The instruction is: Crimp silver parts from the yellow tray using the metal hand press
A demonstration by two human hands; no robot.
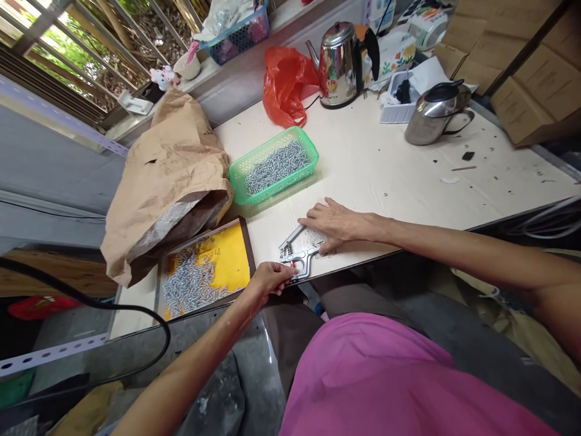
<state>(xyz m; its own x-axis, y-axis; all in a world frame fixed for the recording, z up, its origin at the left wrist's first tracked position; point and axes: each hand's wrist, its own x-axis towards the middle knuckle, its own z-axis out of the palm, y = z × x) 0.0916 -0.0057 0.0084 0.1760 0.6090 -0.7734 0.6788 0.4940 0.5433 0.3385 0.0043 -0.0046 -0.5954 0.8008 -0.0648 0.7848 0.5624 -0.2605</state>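
Note:
A pair of silver hand pliers (pixel 303 257), like snap-fastener pliers, lies at the table's front edge with its handles spread and a small spring and a red part near the jaw. My right hand (pixel 333 223) spans the handles, fingers on the upper one and thumb by the lower. At the jaw, my left hand (pixel 272 278) is closed in a pinch; whatever is between the fingertips is too small to make out. Left of it, a shallow tray (pixel 247 242) with a yellow lining holds many small silvery metal pieces (pixel 190 281).
Behind the pliers stands a green plastic basket (pixel 313 151) of similar metal pieces. A brown paper sack (pixel 167 163) leans at the left. Farther back are a red plastic bag (pixel 285 85), a steel kettle (pixel 338 66) and a steel jug (pixel 431 118). A black cable (pixel 166 339) hangs at lower left.

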